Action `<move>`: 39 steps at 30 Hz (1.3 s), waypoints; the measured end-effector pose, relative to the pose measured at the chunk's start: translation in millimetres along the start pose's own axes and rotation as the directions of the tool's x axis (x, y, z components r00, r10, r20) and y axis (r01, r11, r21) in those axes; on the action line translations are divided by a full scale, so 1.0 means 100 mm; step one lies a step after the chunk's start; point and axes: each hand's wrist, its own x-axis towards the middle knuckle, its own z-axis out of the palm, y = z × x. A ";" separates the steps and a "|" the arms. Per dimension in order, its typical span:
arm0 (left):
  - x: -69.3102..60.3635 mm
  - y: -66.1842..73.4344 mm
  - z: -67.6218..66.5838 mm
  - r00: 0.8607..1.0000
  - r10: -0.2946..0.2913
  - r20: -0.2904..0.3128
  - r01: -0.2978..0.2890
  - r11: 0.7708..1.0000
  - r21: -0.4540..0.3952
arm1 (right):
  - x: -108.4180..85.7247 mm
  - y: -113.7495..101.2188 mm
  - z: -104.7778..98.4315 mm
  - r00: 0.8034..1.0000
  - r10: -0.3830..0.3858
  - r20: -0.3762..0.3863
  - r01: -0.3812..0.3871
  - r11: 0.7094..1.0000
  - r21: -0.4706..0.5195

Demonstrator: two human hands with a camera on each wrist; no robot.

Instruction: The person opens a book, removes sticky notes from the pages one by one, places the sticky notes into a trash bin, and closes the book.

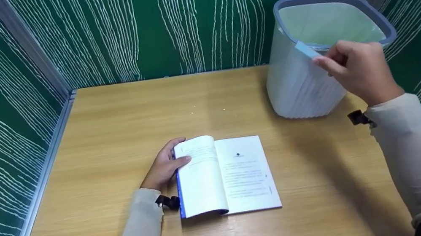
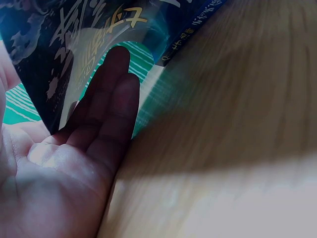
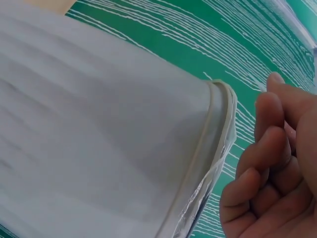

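An open book (image 1: 245, 172) lies on the table, its left pages and cover raised a little. My left hand (image 1: 163, 166) holds its left edge, thumb on the page and fingers behind the cover. In the left wrist view, the dark printed cover (image 2: 74, 49) tilts over the fingers of my left hand (image 2: 64, 163). My right hand (image 1: 360, 67) pinches a small light blue strip (image 1: 306, 50) by the near rim of a trash bin (image 1: 302, 81). The right wrist view has my right hand (image 3: 277, 163) with curled fingers beside the bin (image 3: 109, 114); the strip is barely visible there.
The bin has a grey-blue rim and a clear liner bag (image 1: 327, 21), and stands at the table's back right. Tiny white specks (image 1: 224, 109) dot the wooden table (image 1: 117, 125) behind the book. Green panels (image 1: 152, 25) with white lines enclose the back and sides.
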 end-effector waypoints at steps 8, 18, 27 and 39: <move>0.02 0.00 0.01 1.000 -0.018 0.000 0.018 0.999 -0.030 | 0.10 0.03 -0.04 0.999 0.050 -0.006 -0.050 0.998 -0.044; 0.02 0.01 -0.01 1.000 -0.021 -0.003 0.021 0.999 -0.025 | 0.21 0.02 -0.11 0.996 0.086 0.002 -0.086 0.994 -0.066; 0.04 0.00 -0.02 1.000 -0.015 0.001 0.015 1.000 -0.002 | 0.36 -0.02 -0.16 0.998 0.059 -0.036 -0.063 0.992 -0.107; 0.02 -0.02 0.00 1.000 -0.004 0.000 0.004 0.999 -0.054 | 0.55 -0.06 -0.16 0.998 0.043 -0.048 -0.050 0.990 -0.136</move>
